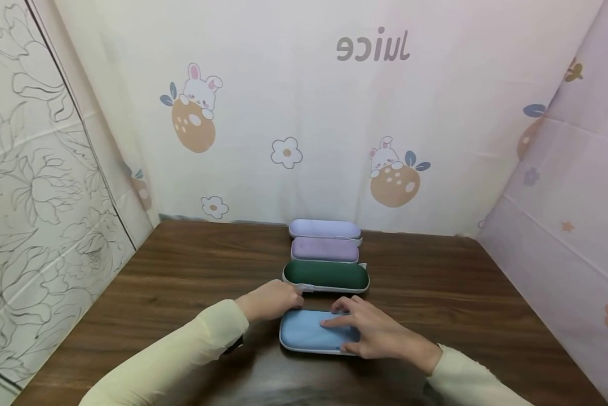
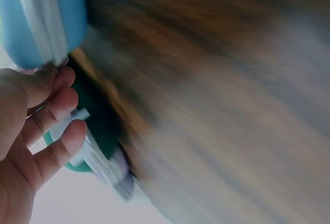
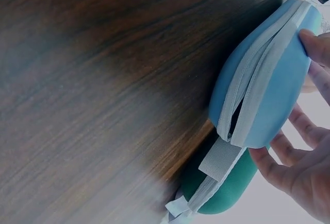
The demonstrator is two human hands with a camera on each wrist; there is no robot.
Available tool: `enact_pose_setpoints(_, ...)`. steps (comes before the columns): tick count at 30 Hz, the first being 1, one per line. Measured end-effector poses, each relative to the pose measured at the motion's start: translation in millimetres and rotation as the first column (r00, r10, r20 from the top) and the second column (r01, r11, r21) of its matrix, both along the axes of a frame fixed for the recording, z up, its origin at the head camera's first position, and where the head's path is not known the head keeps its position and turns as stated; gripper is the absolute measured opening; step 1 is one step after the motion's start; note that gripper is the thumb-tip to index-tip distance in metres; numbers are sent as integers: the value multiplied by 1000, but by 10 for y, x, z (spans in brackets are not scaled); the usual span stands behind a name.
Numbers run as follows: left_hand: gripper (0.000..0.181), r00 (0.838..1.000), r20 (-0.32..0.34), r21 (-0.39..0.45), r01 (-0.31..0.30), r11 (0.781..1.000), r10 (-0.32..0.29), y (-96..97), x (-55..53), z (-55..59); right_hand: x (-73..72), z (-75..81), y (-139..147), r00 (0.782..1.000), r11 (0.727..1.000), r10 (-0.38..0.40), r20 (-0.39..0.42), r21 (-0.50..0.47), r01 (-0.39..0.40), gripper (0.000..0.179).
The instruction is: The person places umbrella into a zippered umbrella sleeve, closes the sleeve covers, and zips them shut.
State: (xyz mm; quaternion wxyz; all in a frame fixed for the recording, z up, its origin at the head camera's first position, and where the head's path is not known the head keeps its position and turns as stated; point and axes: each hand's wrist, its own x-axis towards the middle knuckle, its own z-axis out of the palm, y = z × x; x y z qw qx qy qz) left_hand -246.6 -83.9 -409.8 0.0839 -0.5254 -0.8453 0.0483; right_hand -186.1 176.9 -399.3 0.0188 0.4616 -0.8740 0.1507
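A light-blue zippered glasses case (image 1: 304, 331) lies on the dark wooden table in front of me. My left hand (image 1: 272, 300) is at its left end; the left wrist view shows thumb and index finger pinching the zipper pull, itself mostly hidden by the fingertips. Across the right part of the case my right hand (image 1: 374, 331) holds on, thumb at the near edge and fingers spread over the top and far side. In the right wrist view, the zipper (image 3: 252, 74) of the blue case shows a narrow dark gap at one end.
Behind the blue case stands a dark-green case (image 1: 326, 275) with a pale zipper edge. Farther back are a purple case (image 1: 325, 250) and a lavender case (image 1: 325, 229), in a row toward the patterned curtain (image 1: 253, 101). The wooden table (image 1: 207, 254) spreads to both sides.
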Motion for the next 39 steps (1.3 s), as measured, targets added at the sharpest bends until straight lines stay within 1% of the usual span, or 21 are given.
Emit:
enact_pose_setpoints(3,16,999,7,7,-31,999,31,-117,25,-11,13,11,-2,1000,1000,-29,8,6,29,48)
enact_pose_setpoints(7,17,999,-17,12,-49,999,50,-217,79,-32,37,-1,-14,998,998,-60,11,-12,60,48)
enact_pose_setpoints(12,16,997,-69,32,-40,999,42,-292,129,-63,80,-30,-47,996,995,-92,-2,-36,92,48)
enact_pose_setpoints(15,16,996,-87,51,-29,998,33,-342,143,-81,104,-47,-53,993,993,-115,-16,-35,114,47)
enact_pose_setpoints(17,17,995,-97,60,-29,998,35,-375,161,-94,119,-57,-52,989,989,-144,-18,-35,143,47)
enact_pose_setpoints(22,24,995,-90,98,-30,995,39,-447,258,-125,166,-61,-67,971,971,-237,-11,-27,237,47)
enact_pose_setpoints(25,25,996,-78,143,-29,989,40,-461,315,-140,189,-36,-84,965,965,-261,-10,-13,261,47)
enact_pose_setpoints(27,23,995,-90,173,-32,984,48,-463,334,-148,180,-3,-82,970,970,-243,-2,5,243,46)
enact_pose_setpoints(29,22,993,-100,200,-36,979,57,-465,340,-155,143,61,-62,978,979,-204,44,32,202,45)
enact_pose_setpoints(30,21,992,-109,211,-35,977,59,-465,339,-157,112,98,-47,982,984,-175,74,52,172,45)
enact_pose_setpoints(32,18,990,-124,219,-37,975,65,-463,336,-153,32,173,-18,992,993,-89,89,84,82,41)
enact_pose_setpoints(33,17,990,-127,220,-38,975,67,-461,331,-149,-10,213,-10,996,994,-43,79,99,35,40)
enact_pose_setpoints(34,16,990,-125,217,-39,975,68,-456,325,-145,-55,247,-9,999,992,14,30,127,-18,42)
enact_pose_setpoints(35,15,990,-120,210,-44,977,70,-449,318,-141,-100,273,-13,996,984,74,-46,168,-66,47)
enact_pose_setpoints(36,13,991,-111,203,-49,978,72,-440,311,-135,-142,297,-25,980,970,142,-140,218,-110,54)
enact_pose_setpoints(37,12,992,-99,194,-55,980,75,-430,302,-130,-184,314,-40,943,949,218,-250,279,-145,62)
enact_pose_setpoints(38,11,993,-88,185,-61,981,78,-420,292,-127,-223,329,-59,892,924,290,-346,345,-167,68)
enact_pose_setpoints(39,9,993,-80,175,-66,982,81,-409,281,-123,-261,341,-78,829,893,363,-426,413,-179,76)
